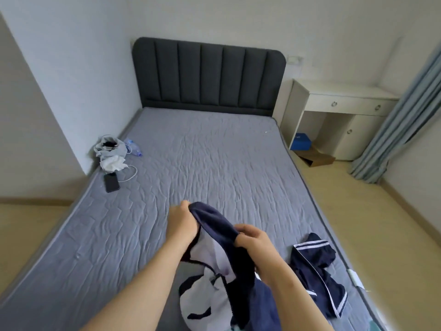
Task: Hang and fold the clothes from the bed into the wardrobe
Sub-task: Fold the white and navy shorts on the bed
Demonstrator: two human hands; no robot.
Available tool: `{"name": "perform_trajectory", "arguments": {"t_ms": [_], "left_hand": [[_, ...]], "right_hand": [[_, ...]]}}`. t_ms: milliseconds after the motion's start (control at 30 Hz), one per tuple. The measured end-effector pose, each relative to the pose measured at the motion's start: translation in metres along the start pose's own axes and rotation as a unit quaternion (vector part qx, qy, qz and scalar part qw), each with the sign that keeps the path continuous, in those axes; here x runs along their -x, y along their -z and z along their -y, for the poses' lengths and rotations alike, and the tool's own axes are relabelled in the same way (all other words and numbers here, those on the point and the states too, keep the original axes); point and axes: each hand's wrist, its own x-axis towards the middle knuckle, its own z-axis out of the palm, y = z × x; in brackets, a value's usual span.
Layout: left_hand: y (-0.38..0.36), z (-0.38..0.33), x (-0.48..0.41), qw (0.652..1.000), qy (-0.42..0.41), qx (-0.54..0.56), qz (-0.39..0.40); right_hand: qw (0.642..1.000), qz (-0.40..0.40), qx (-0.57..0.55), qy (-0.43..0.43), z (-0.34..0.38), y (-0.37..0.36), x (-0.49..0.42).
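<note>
I hold a navy garment with a pale grey-white lining (pixel 214 254) up over the near end of the bed (pixel 191 158). My left hand (pixel 181 223) grips its top edge, fingers curled over the fabric. My right hand (pixel 253 237) pinches the same edge a little lower and to the right. The rest of the garment hangs down and bunches on the mattress between my forearms. A second navy garment with white stripes (pixel 317 266) lies crumpled on the bed to the right of my right arm. The wardrobe is not in view.
At the bed's left edge lie a grey-white cloth heap (pixel 109 151), a plastic bottle (pixel 133 146), a black phone (pixel 111 182) and a white cable. A dark headboard (pixel 207 75) stands at the far end. A white desk (pixel 341 113), a blue box, cardboard and curtain (pixel 401 120) are at right.
</note>
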Motion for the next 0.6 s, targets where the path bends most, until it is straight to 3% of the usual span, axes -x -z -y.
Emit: {"name": "perform_trajectory", "arguments": {"t_ms": [167,233,333,433,533,600], "left_hand": [[0.036,0.0,0.002,0.998,-0.042,-0.051,0.002],[0.051,0.006,0.007,0.997,-0.051,-0.049,0.019],[0.077,0.022,0.014,0.988,-0.058,-0.069,0.124],[0.092,0.04,0.019,0.963,-0.051,-0.167,0.204],[0.102,0.054,0.014,0.969,0.024,-0.177,0.173],[0.115,0.06,0.007,0.983,0.084,-0.123,0.11]], "right_hand": [[0.97,0.049,0.24,-0.007,-0.013,-0.018,-0.018],[0.958,0.011,0.285,-0.034,-0.015,-0.027,-0.024],[0.963,-0.075,0.255,-0.036,-0.02,-0.037,-0.032],[0.975,-0.086,0.203,-0.001,-0.014,-0.056,-0.037],[0.979,-0.067,0.191,0.032,-0.008,-0.083,-0.039],[0.982,-0.061,0.173,0.053,-0.004,-0.102,-0.039]]}}
